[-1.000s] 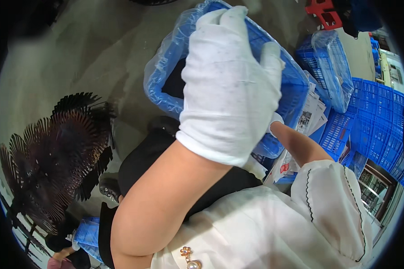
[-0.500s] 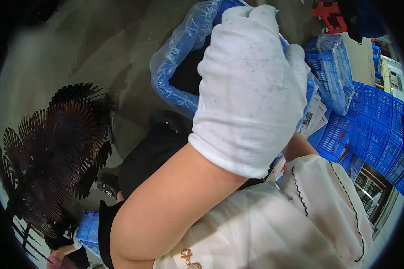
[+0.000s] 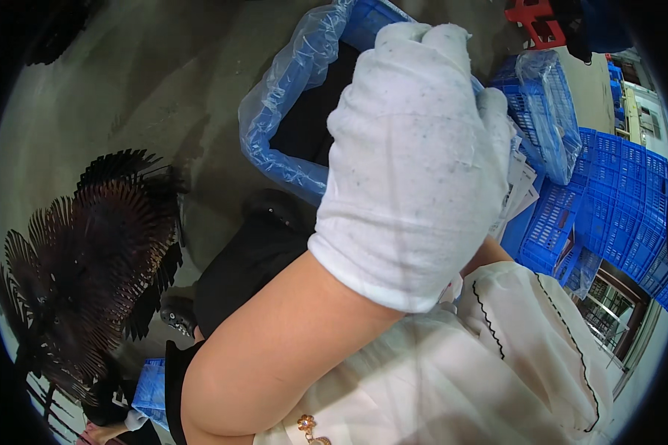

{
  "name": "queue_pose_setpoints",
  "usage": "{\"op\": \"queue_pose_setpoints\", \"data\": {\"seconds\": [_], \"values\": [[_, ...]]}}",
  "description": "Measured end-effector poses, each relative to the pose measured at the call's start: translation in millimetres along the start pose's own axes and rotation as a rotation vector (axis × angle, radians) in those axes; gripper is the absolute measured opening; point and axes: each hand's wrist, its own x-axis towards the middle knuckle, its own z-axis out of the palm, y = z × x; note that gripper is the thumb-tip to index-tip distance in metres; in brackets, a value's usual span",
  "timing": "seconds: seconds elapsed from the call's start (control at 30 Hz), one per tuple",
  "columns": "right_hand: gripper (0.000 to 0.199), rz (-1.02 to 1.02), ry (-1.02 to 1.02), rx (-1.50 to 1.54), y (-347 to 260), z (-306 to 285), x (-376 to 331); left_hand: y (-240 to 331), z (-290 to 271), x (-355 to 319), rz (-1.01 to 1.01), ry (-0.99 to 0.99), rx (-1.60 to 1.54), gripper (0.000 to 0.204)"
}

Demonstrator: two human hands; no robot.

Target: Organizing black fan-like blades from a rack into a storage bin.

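Observation:
My left hand (image 3: 416,163), in a white knitted work glove with small dark specks, is raised close in front and fills the middle of the view. Its back faces me, and its fingers bend down and away beyond the knuckles. Whatever they close on is hidden behind the glove. Of my right arm only a bit of forearm (image 3: 488,256) shows past the glove, below a white sleeve; the right hand is hidden. Just beyond my left hand stands a blue crate (image 3: 375,16) lined with a clear bluish plastic bag (image 3: 263,126), with dark contents inside.
Printed papers (image 3: 523,194) lie right of my glove. Stacked blue crates (image 3: 616,200) and a bag-draped crate (image 3: 538,111) stand at right. A red plastic stool (image 3: 534,22) is far right. Fan-like dark strips (image 3: 89,259) hang at left; another person's arm (image 3: 107,432) is lower left.
My gloved left hand sits slightly lower in the view. The lined crate has shifted slightly left, and the stacked crates and stool slightly up and left. The hand keeps its bent shape.

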Motion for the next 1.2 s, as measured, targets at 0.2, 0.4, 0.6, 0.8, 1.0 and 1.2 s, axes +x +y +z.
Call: {"op": "queue_pose_setpoints", "data": {"seconds": [0.2,0.4,0.6,0.8,1.0,1.2], "values": [[0.034,0.006,-0.048,0.011,42.3,-5.3,66.1,0.3,-2.3,-3.0,-0.054,-0.005,0.051,0.022],[0.033,0.021,-0.089,0.048,30.9,-2.0,44.0,7.7,4.2,-2.8,-0.040,-0.012,0.075,0.023],[0.038,0.128,0.342,-0.096,4.3,15.7,5.7,-0.8,2.7,-4.2,-0.035,0.002,0.094,0.023],[0.040,0.080,0.283,-0.067,-1.3,10.8,-8.1,1.6,3.8,-2.8,-0.014,0.012,0.103,0.024],[0.036,-0.022,0.563,-0.358,-10.9,26.6,-23.6,-3.2,2.6,-5.3,-0.003,0.020,0.110,0.023],[0.028,-0.048,0.508,-0.552,20.6,27.3,41.0,-3.9,1.2,-6.5,0.014,0.035,0.111,0.020]]}}
